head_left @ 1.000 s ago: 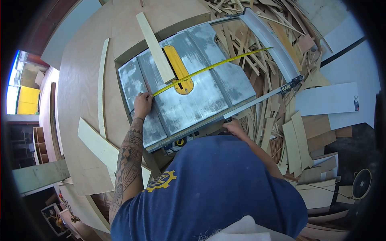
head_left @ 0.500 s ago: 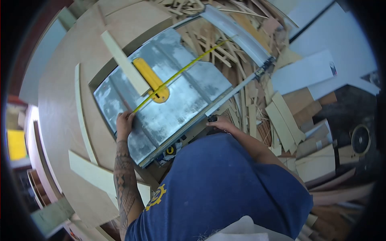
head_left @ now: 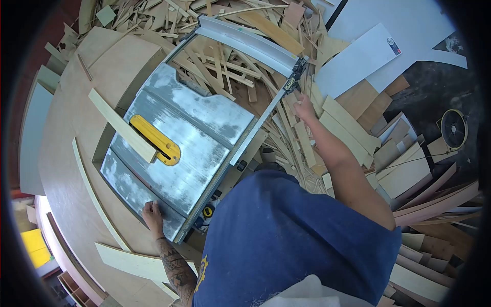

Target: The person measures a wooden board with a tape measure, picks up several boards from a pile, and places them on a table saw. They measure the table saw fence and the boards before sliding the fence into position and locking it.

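Observation:
My left hand (head_left: 152, 217) is at the near left edge of the metal saw table (head_left: 204, 138), its fingers curled together; whatever they hold is too small to make out. My right hand (head_left: 305, 107) is just below the black clamp-like fitting (head_left: 295, 75) at the corner of the white fence (head_left: 245, 41). Its fingers are drawn together, and their contents are hidden. A pale wood strip (head_left: 123, 125) lies across the table beside the yellow insert (head_left: 161, 142), partly over it. A black knob (head_left: 241, 165) sits by the near end of the rail (head_left: 261, 125).
A large plywood surface (head_left: 66, 123) surrounds the saw's left side, with a thin curved strip (head_left: 94, 189) and a pale board (head_left: 133, 262) on it. Wood offcuts (head_left: 230, 71) are heaped behind and right of the saw. White panels (head_left: 358, 61) and a round fan (head_left: 453, 129) are at the right.
The yellow measuring tape stretched across the saw is no longer visible. My right hand has moved from the black knob to the fence's corner fitting. The view has shifted, and my left hand remains by the table edge.

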Tool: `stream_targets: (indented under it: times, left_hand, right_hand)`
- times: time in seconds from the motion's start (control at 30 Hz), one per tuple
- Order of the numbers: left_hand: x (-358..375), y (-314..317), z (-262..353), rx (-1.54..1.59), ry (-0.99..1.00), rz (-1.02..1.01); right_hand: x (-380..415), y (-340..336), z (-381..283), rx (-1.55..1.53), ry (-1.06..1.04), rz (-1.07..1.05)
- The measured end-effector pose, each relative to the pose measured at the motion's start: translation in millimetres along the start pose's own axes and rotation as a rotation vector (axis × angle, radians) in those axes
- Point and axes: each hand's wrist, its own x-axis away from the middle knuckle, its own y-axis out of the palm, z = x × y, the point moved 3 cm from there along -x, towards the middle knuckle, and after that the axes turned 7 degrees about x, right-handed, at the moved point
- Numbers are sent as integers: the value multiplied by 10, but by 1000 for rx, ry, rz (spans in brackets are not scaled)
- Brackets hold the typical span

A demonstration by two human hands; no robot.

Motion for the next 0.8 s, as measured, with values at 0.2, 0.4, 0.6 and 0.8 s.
stream_targets:
  times: [0.2, 0.4, 0.6, 0.8]
  left_hand:
    - [337, 264, 476, -103, 16, 202]
    - [145, 676, 1497, -573, 121, 530]
    - [-749, 2347, 4067, 325, 479, -21]
    - [-1295, 4404, 5716, 696, 67, -457]
  right_hand:
    - [-364, -474, -462, 343, -453, 63]
    - [-662, -450, -218, 461, -786, 83]
    - [-869, -466, -253, 394, -764, -177]
    - [-544, -282, -201, 141, -375, -148]
